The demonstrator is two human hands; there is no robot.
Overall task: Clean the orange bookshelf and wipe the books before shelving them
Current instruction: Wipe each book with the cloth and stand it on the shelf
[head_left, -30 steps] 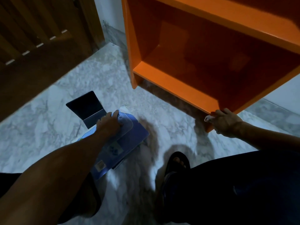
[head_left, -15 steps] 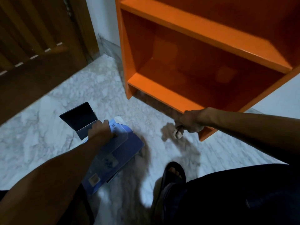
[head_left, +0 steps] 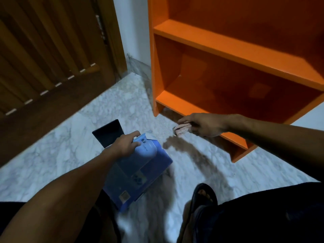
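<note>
Fingers (head_left: 135, 137) of left hand (head_left: 125, 146) curled over top edge of blue books (head_left: 140, 165), thumb side hidden, pinching the uppermost one as if to peel it off the stack for wiping. Stack lying flat on marble floor (head_left: 52, 155), just beside a dark book (head_left: 107, 133) tucked under its far corner, within easy reach of both arms. Fingers of right hand (head_left: 203, 125) closed around a pinkish cloth (head_left: 181, 128), bunched and poking out past the knuckles, held low in front of bottom shelf of orange bookshelf (head_left: 228, 50); probably kept ready to meet the lifted book. Shelves bare, presumably awaiting wiped books. Sandalled foot (head_left: 204, 193) planted near the stack. Wooden door (head_left: 43, 50) at left.
</note>
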